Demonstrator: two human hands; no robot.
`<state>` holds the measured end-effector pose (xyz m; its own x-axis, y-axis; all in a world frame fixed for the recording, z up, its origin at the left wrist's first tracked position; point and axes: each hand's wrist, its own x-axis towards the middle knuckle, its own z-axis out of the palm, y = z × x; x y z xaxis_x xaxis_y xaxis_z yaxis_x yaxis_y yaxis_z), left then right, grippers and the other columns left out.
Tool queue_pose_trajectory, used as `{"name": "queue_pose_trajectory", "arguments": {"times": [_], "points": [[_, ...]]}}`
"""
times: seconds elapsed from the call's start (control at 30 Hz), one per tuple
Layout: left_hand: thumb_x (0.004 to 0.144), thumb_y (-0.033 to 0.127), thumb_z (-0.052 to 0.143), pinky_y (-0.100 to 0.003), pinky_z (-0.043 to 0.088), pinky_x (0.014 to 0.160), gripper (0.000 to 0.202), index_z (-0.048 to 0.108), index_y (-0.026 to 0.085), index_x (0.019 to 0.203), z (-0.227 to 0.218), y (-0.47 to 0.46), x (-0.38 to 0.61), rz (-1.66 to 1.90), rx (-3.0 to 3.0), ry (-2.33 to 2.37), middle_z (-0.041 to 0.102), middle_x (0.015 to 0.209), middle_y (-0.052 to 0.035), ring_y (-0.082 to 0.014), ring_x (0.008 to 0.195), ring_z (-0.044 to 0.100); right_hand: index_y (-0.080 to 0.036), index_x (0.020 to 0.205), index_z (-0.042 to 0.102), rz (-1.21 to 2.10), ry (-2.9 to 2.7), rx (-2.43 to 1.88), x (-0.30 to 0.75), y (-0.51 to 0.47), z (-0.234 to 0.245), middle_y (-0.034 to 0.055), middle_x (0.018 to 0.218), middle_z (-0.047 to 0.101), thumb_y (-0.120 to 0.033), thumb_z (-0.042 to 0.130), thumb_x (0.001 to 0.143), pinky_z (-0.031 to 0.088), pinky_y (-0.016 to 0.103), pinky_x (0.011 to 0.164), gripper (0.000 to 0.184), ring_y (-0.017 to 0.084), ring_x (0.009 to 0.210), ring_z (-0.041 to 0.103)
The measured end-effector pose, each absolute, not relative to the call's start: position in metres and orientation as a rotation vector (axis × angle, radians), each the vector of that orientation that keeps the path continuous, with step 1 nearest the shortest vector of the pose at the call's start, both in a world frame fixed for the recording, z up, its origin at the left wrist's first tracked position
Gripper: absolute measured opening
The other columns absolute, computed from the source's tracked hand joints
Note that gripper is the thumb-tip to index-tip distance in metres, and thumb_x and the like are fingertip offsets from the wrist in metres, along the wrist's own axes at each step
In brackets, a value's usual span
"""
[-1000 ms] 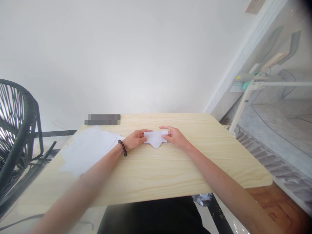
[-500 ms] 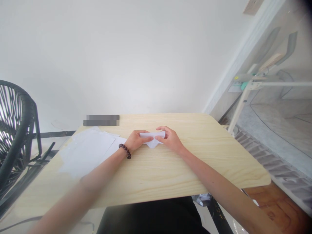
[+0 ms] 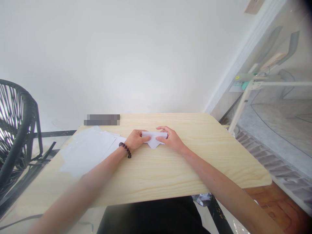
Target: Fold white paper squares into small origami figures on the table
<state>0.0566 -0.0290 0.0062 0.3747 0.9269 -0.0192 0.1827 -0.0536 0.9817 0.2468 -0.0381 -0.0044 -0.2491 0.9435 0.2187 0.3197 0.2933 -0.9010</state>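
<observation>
A small folded piece of white paper (image 3: 153, 139) lies on the light wooden table (image 3: 156, 172), with a point facing toward me. My left hand (image 3: 135, 139), with a dark bead bracelet on the wrist, pinches the paper's left end. At the right end, my right hand (image 3: 170, 139) pinches it with thumb and fingers. Both hands rest low on the tabletop, close together.
Several loose white sheets (image 3: 89, 149) lie on the table's left part. A black woven chair (image 3: 17, 130) stands at the far left. A white wall is behind the table. A white stand (image 3: 243, 100) and a grey mat are on the floor at right.
My thumbs have slid slightly inward over the folded paper and the paper's top edge shifted a little. The hands otherwise stay in the same spot.
</observation>
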Motion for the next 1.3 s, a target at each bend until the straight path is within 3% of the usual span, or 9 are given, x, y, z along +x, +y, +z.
{"name": "queue_pose_trajectory", "arguments": {"times": [0.23,0.5,0.8,1.07,1.3], "points": [[0.063,0.027,0.064,-0.031,0.044,0.074,0.036,0.06,0.01,0.095,0.004,-0.025,0.056,0.834,1.384,0.872,0.065,0.084,-0.0067,-0.0185,0.079,0.058,-0.017,0.116,0.044,1.319,-1.671,-1.071,0.262,-0.029,-0.003,0.0032,0.077,0.061,-0.022,0.056,0.068,0.043,0.022,0.059,0.05,0.011,0.065,0.056],[0.063,0.026,0.063,-0.033,0.043,0.075,0.038,0.059,0.009,0.097,0.006,-0.024,0.055,0.783,1.327,0.785,0.065,0.086,-0.0079,-0.0185,0.08,0.058,-0.017,0.118,0.044,1.43,-1.68,-1.046,0.269,-0.026,0.001,-0.0005,0.069,0.062,-0.013,0.052,0.066,0.04,0.018,0.055,0.053,0.008,0.058,0.053],[0.061,0.035,0.065,-0.024,0.042,0.06,0.032,0.061,0.012,0.082,0.011,-0.029,0.056,0.802,1.538,1.006,0.062,0.074,-0.0025,-0.0146,0.067,0.056,-0.017,0.115,0.045,1.357,-1.648,-0.994,0.26,-0.032,-0.003,0.0033,0.079,0.061,-0.024,0.059,0.067,0.044,0.022,0.061,0.05,0.011,0.067,0.056],[0.06,0.039,0.064,-0.024,0.041,0.059,0.035,0.062,0.013,0.083,0.01,-0.035,0.057,0.84,1.633,1.128,0.062,0.074,-0.0021,-0.0155,0.068,0.056,-0.019,0.103,0.052,0.888,-1.709,-1.156,0.238,-0.042,-0.005,0.0002,0.074,0.056,-0.034,0.06,0.065,0.041,0.021,0.052,0.042,0.009,0.058,0.049],[0.063,0.029,0.062,-0.023,0.04,0.057,0.03,0.062,0.01,0.087,0.003,-0.025,0.054,0.817,1.551,1.079,0.063,0.073,-0.0033,-0.0143,0.064,0.055,-0.017,0.116,0.044,1.169,-1.686,-1.106,0.252,-0.036,-0.001,0.0035,0.082,0.06,-0.024,0.054,0.069,0.043,0.022,0.059,0.049,0.011,0.067,0.054]]}}
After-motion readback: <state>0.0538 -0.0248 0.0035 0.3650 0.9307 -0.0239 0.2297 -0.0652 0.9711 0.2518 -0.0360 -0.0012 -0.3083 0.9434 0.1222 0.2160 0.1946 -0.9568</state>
